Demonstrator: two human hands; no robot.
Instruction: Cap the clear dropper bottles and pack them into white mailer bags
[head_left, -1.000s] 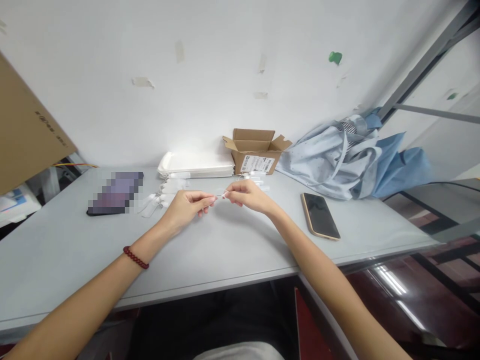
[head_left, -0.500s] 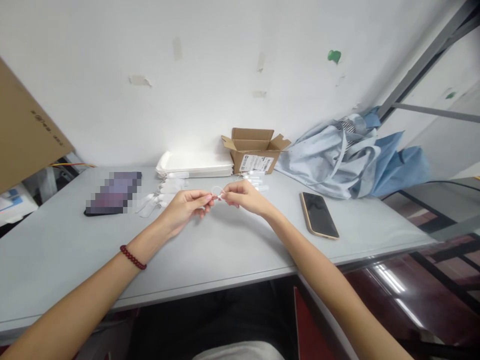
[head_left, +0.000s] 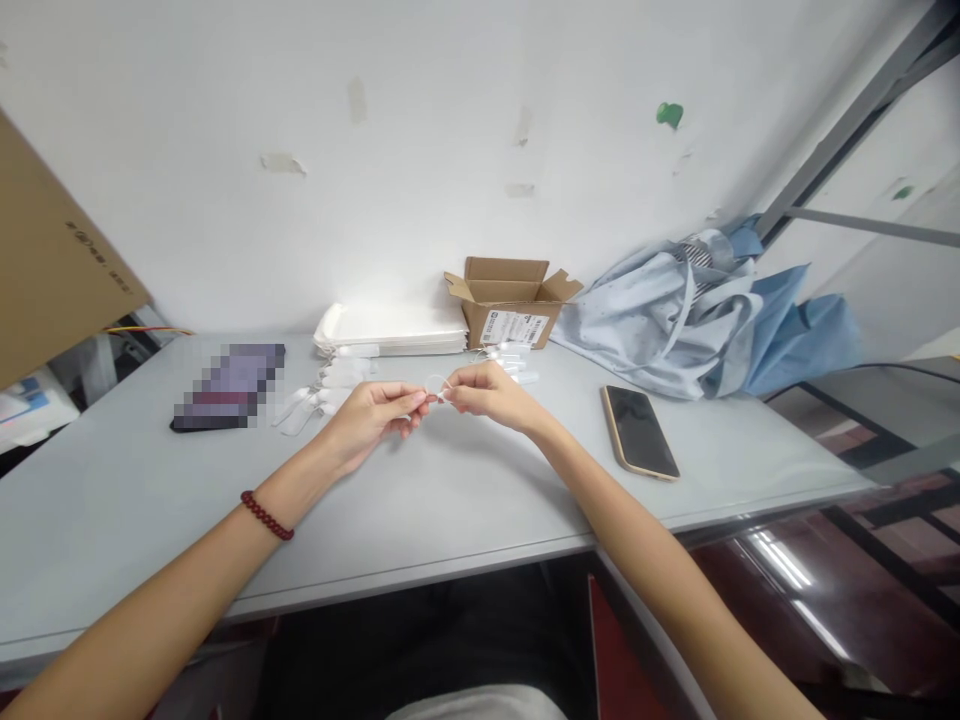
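Observation:
A thin white cord loop [head_left: 436,376] is held above the grey table, its upper arc showing between my hands. My left hand [head_left: 379,405] pinches one side of it with thumb and forefinger. From the other side, my right hand [head_left: 484,392] grips it with bent fingers. The fingertips nearly meet, and the loop's lower part is mostly hidden by them. Behind my left hand lie several whitish, translucent tag-like pieces [head_left: 346,374] with thin strings. Similar pieces [head_left: 517,362] lie behind my right hand.
A stack of white sheets or flat packets [head_left: 394,330] and an open cardboard box [head_left: 506,325] stand by the wall. A phone [head_left: 640,430] lies at right, a blurred-out device [head_left: 232,390] at left. Blue cloth bags [head_left: 667,320] are heaped at the back right.
My hands stay in almost the same place, still on the cord. Its loop looks slightly shifted between my fingers.

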